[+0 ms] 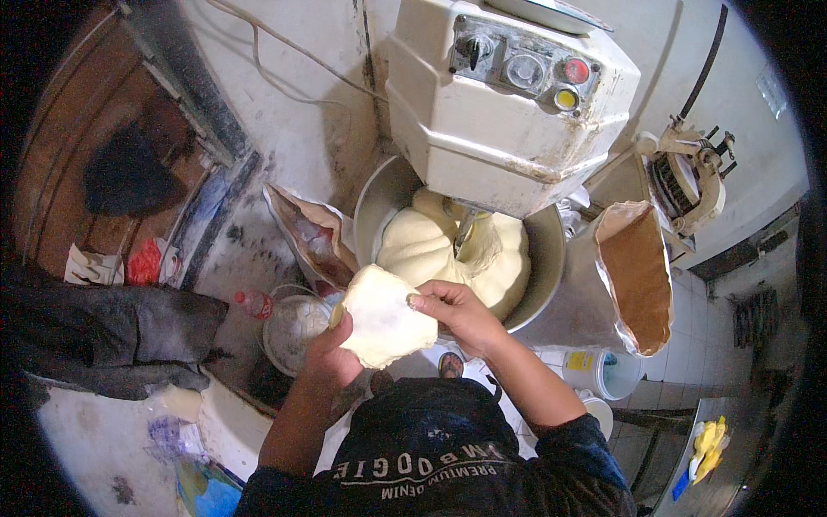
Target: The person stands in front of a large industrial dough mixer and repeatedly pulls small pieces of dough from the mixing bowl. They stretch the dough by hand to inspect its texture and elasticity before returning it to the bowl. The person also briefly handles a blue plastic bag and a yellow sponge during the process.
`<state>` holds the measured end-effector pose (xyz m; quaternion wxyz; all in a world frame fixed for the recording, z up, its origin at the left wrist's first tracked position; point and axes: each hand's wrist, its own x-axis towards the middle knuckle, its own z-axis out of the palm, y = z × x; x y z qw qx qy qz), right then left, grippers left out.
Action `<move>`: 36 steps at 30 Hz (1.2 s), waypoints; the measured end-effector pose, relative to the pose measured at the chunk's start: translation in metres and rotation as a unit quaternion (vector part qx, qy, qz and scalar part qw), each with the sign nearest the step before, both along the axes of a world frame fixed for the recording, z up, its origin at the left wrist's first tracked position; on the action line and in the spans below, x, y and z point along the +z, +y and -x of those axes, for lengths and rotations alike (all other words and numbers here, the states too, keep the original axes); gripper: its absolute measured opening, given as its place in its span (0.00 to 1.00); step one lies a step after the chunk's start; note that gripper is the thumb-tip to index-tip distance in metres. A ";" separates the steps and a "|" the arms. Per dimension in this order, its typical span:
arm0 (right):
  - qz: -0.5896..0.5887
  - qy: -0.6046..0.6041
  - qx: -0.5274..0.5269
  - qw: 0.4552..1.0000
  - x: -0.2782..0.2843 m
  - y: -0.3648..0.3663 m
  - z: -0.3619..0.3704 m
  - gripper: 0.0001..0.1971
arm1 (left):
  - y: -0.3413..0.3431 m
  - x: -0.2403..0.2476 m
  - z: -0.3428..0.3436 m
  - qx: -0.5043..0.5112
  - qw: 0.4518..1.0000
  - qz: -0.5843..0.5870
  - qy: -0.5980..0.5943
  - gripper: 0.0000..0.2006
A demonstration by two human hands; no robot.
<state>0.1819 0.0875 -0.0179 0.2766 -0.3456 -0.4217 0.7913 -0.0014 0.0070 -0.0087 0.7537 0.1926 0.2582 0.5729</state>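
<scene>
Between my two hands a flat, pale piece of dough (388,320) is stretched out in front of my body. My left hand (332,351) grips its left edge, thumb on top. At its upper right edge my right hand (458,312) pinches it, with the thumb showing and the fingers partly behind. Just beyond is the steel mixing bowl (544,274), holding a large mass of dough (418,241) around the mixer's metal hook (465,231). The dough piece covers part of the bowl's near left side.
The white mixer head (508,112), with knobs and buttons, overhangs the bowl. Open sacks stand on both sides, one silvery with a brown inside (636,267). At lower left are a bucket (293,332) and a red-labelled bottle (251,303); a white tub (594,372) stands at right.
</scene>
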 end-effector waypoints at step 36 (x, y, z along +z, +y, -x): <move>-0.315 -0.210 0.343 0.860 0.103 0.012 -0.014 0.35 | 0.019 -0.038 0.037 -0.064 0.854 -0.235 0.459 0.40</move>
